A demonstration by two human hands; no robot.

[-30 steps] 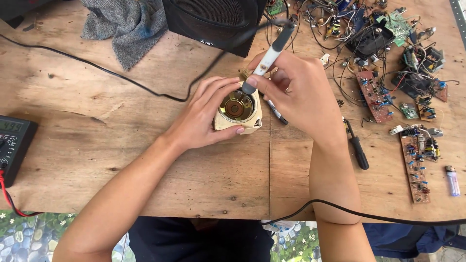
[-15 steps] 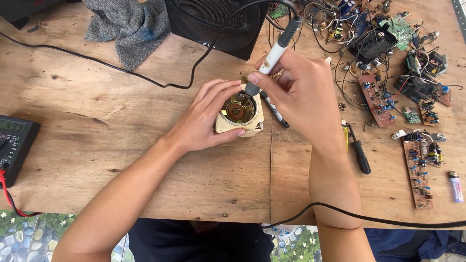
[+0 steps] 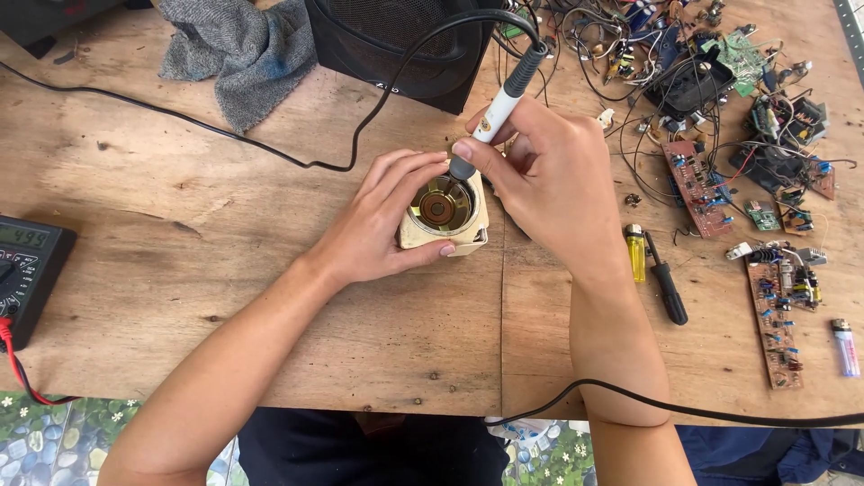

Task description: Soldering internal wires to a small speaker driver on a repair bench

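Bare wood left; circuit boards (image 3: 697, 184) right

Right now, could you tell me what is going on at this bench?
A person is working on a small speaker on a wooden table. The left hand steadies the speaker's cream frame, while the right hand holds a soldering iron like a pen, its tip at the speaker's upper right edge. Circuit boards, a screwdriver and lighters lie to the right; a multimeter sits at the left edge.
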